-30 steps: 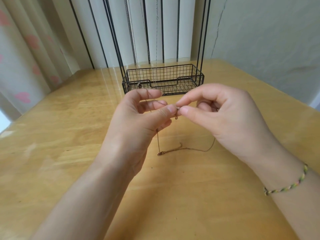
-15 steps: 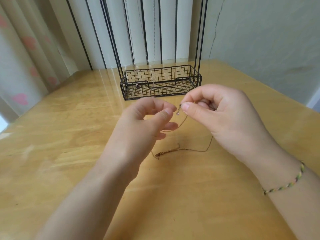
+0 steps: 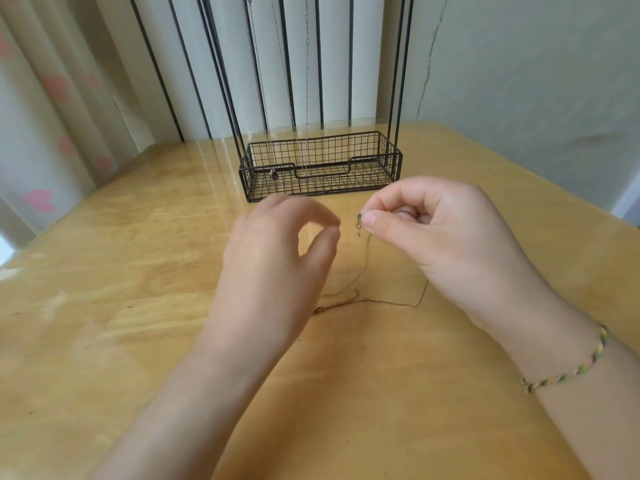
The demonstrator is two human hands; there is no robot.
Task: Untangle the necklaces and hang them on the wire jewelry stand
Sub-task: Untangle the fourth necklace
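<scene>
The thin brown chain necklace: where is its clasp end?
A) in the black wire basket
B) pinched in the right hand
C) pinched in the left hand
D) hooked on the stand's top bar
B: the right hand pinches the clasp; the thin brown chain necklace trails down onto the wooden table.

bare table (image 3: pixel 121 289) left, wire stand (image 3: pixel 320 164) ahead, wall (image 3: pixel 536 81) right

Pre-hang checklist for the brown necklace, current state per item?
1. Right hand pinches necklace at its clasp end: ok.
2. Left hand holding chain: cannot tell, blurred.
3. Necklace untangled: cannot tell; its slack lies bent on the table.
4. Wire stand upright, nothing between it and the hands: ok.
5. Free hook beside two hung necklaces: cannot tell, top cropped.
</scene>
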